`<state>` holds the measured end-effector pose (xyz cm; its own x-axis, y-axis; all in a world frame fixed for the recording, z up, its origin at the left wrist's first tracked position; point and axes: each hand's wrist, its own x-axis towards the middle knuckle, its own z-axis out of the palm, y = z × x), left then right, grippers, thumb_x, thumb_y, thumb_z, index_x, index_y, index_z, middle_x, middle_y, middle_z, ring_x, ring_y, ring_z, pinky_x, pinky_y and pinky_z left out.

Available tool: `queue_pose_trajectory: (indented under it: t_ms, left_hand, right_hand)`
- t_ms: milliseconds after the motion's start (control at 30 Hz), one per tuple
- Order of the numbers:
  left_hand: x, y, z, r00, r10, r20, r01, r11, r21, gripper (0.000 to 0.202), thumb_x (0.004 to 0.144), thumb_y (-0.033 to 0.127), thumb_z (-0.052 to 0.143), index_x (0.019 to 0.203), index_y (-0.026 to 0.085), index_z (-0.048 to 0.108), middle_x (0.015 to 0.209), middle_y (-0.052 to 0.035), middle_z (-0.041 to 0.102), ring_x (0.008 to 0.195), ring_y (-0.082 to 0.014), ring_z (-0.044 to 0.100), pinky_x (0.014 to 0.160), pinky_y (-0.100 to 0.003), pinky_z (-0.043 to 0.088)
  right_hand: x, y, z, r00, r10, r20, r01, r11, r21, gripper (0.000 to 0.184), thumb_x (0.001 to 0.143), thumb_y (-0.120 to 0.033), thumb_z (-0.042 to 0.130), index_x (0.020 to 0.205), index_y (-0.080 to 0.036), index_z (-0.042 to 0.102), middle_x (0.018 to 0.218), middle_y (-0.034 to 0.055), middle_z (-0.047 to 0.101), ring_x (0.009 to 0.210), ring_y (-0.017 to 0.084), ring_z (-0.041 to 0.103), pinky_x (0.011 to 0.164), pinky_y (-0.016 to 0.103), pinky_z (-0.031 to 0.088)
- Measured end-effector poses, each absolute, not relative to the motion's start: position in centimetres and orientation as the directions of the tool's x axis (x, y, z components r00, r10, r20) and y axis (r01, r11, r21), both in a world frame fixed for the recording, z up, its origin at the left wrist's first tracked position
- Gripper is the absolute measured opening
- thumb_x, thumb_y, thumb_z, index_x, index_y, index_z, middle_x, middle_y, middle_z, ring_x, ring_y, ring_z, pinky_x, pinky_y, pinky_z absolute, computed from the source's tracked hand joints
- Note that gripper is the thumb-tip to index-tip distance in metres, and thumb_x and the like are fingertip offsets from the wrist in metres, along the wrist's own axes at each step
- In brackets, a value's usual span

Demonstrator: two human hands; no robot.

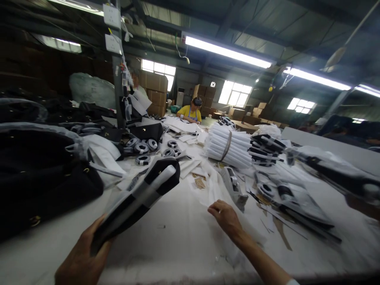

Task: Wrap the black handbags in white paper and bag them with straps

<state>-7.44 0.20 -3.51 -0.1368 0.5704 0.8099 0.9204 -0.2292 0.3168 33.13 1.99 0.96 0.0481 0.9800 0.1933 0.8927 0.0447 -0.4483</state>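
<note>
My left hand (83, 253) is closed round the lower end of a flat black bag (139, 198), which is tilted up to the right. A pale wrapped strip runs along the bag's narrow side, with a translucent band across it. Over the table to the right, my right hand (225, 217) has its fingers curled and pressed together. Thin white wrapping sheet (213, 182) lies at and behind those fingers; whether they pinch it I cannot tell. Just beyond stands a tape dispenser (234, 186).
Black bags (44, 170) with plastic-wrapped handles crowd the left. Rolled straps (141, 148) and paper scraps lie farther back. A banded bundle of white tubes (228, 146) stands behind the dispenser. Wrapped black pieces (297, 198) cover the right. A person in yellow (190, 113) sits at the far end.
</note>
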Motion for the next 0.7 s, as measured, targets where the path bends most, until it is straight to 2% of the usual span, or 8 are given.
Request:
queue_pose_trajectory:
  t_ms: [100, 200, 267, 333, 400, 500, 600, 700]
  left_hand:
    - [-6.9, 0.1, -2.3, -0.101, 0.553, 0.827, 0.953, -0.186, 0.241, 0.049, 0.096, 0.041, 0.047, 0.142, 0.026, 0.042, 0.115, -0.0061, 0.07, 0.085, -0.0232, 0.072, 0.065, -0.031, 0.055]
    - [-6.4, 0.1, -1.8, -0.032, 0.545, 0.838, 0.957, -0.225, 0.182, 0.045, 0.097, 0.037, 0.045, 0.139, 0.021, 0.044, 0.116, -0.0082, 0.069, 0.092, -0.0236, 0.071, 0.076, -0.032, 0.055]
    - [-6.0, 0.0, -1.6, 0.013, 0.535, 0.845, 0.953, -0.263, 0.152, 0.041, 0.097, 0.033, 0.046, 0.136, 0.018, 0.047, 0.115, -0.0091, 0.069, 0.095, -0.0229, 0.07, 0.082, -0.032, 0.054]
    - [-5.2, 0.1, -1.5, 0.064, 0.521, 0.851, 0.941, -0.316, 0.123, 0.037, 0.097, 0.028, 0.048, 0.132, 0.016, 0.05, 0.115, -0.0098, 0.069, 0.096, -0.0219, 0.069, 0.087, -0.032, 0.052]
    - [-4.3, 0.2, -1.2, 0.116, 0.512, 0.851, 0.922, -0.374, 0.099, 0.035, 0.096, 0.021, 0.048, 0.13, 0.014, 0.051, 0.114, -0.0101, 0.069, 0.099, -0.0211, 0.068, 0.091, -0.032, 0.05]
    - [-2.7, 0.5, -0.9, 0.18, 0.506, 0.844, 0.897, -0.437, 0.07, 0.036, 0.094, 0.014, 0.047, 0.13, 0.013, 0.052, 0.116, -0.0102, 0.069, 0.106, -0.0206, 0.066, 0.095, -0.032, 0.047]
    - [-0.9, 0.3, -0.9, 0.239, 0.49, 0.839, 0.871, -0.49, 0.038, 0.036, 0.094, 0.011, 0.043, 0.129, 0.014, 0.054, 0.118, -0.0095, 0.069, 0.11, -0.0191, 0.064, 0.097, -0.031, 0.046]
    - [0.9, -0.4, -1.7, 0.295, 0.478, 0.828, 0.834, -0.551, 0.021, 0.038, 0.096, 0.008, 0.035, 0.126, 0.016, 0.058, 0.116, -0.0061, 0.071, 0.112, -0.0169, 0.062, 0.099, -0.03, 0.043]
  right_hand:
    - [30.4, 1.6, 2.3, -0.029, 0.976, 0.217, 0.826, 0.145, -0.545, 0.011, 0.084, -0.024, 0.067, 0.076, -0.021, 0.074, 0.084, 0.0037, 0.07, 0.083, 0.019, 0.064, 0.078, 0.028, 0.045]
    - [26.7, 0.1, 2.5, -0.255, 0.96, 0.115, 0.775, 0.274, -0.57, 0.007, 0.081, -0.026, 0.072, 0.075, -0.024, 0.076, 0.089, 0.0022, 0.073, 0.088, 0.019, 0.065, 0.085, 0.03, 0.046]
    - [24.8, -1.0, 2.0, -0.378, 0.925, 0.045, 0.76, 0.338, -0.555, 0.006, 0.082, -0.031, 0.073, 0.083, -0.027, 0.077, 0.1, 0.0018, 0.074, 0.098, 0.021, 0.065, 0.094, 0.033, 0.044]
    - [23.6, -1.6, 1.3, -0.409, 0.912, 0.016, 0.788, 0.362, -0.498, 0.027, 0.085, -0.039, 0.068, 0.109, -0.027, 0.074, 0.125, 0.0061, 0.067, 0.119, 0.026, 0.058, 0.106, 0.039, 0.038]
    - [23.0, -1.4, 0.5, -0.418, 0.908, -0.014, 0.823, 0.372, -0.429, 0.056, 0.088, -0.046, 0.062, 0.137, -0.019, 0.055, 0.147, 0.0128, 0.047, 0.138, 0.03, 0.04, 0.115, 0.045, 0.027]
    - [22.3, -0.9, -1.1, -0.473, 0.877, -0.087, 0.829, 0.41, -0.381, 0.082, 0.085, -0.052, 0.062, 0.151, -0.013, 0.033, 0.157, 0.0159, 0.027, 0.146, 0.033, 0.022, 0.12, 0.051, 0.016]
    - [21.6, -1.4, -2.7, -0.436, 0.9, 0.014, 0.842, 0.413, -0.347, 0.086, 0.08, -0.045, 0.069, 0.151, -0.014, 0.034, 0.155, 0.0178, 0.032, 0.142, 0.037, 0.03, 0.117, 0.055, 0.025]
    - [21.2, -3.4, -2.7, -0.564, 0.782, 0.266, 0.707, 0.624, -0.334, 0.068, 0.078, -0.039, 0.074, 0.14, -0.022, 0.051, 0.137, 0.0139, 0.057, 0.124, 0.035, 0.054, 0.103, 0.048, 0.046]
